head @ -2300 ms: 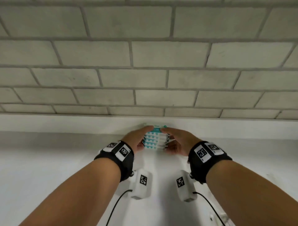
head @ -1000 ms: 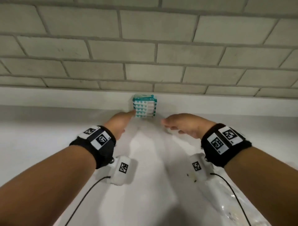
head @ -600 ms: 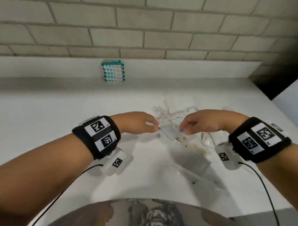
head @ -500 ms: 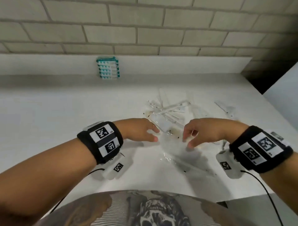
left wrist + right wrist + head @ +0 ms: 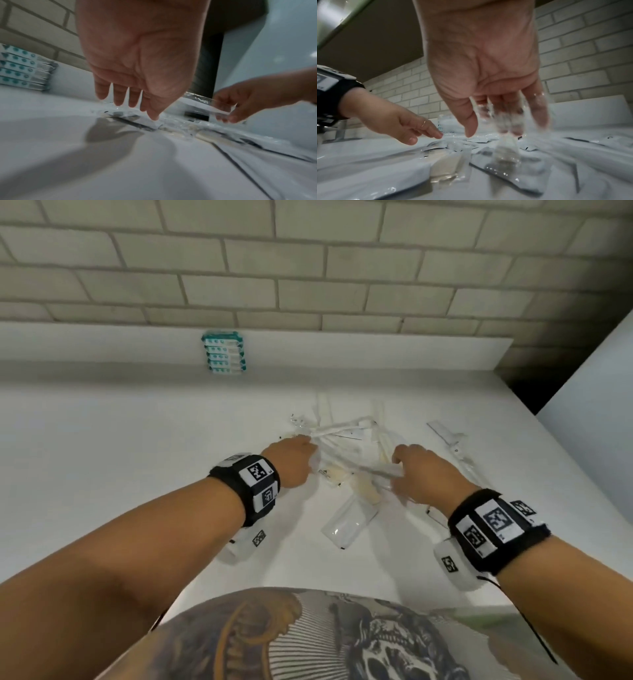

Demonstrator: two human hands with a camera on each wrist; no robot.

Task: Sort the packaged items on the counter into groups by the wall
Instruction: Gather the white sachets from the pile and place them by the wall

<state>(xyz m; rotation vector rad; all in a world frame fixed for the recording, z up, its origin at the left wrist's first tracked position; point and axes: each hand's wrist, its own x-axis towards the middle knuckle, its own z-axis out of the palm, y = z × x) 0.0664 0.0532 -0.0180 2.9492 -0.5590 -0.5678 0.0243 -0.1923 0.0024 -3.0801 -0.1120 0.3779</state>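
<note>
A stack of teal-and-white boxes (image 5: 223, 355) stands against the wall ledge, also seen in the left wrist view as the stack of boxes (image 5: 22, 69). A loose pile of clear plastic packets (image 5: 346, 446) with white and cream items inside lies mid-counter. My left hand (image 5: 306, 449) reaches onto the pile's left side, fingers straight and pointing down, fingertips (image 5: 120, 101) at the wrappers. My right hand (image 5: 401, 461) is on the pile's right side and pinches a clear packet (image 5: 204, 104) between thumb and fingers; that packet (image 5: 503, 115) blurs across the fingers.
A separate long clear packet (image 5: 449, 440) lies to the right of the pile. A pale panel (image 5: 599, 392) and a dark gap (image 5: 534, 385) bound the counter (image 5: 137, 460) on the right. The counter's front edge is at my body.
Both hands left the box stack by the wall and drew back to the pile of clear packets. The right hand has taken hold of one clear packet.
</note>
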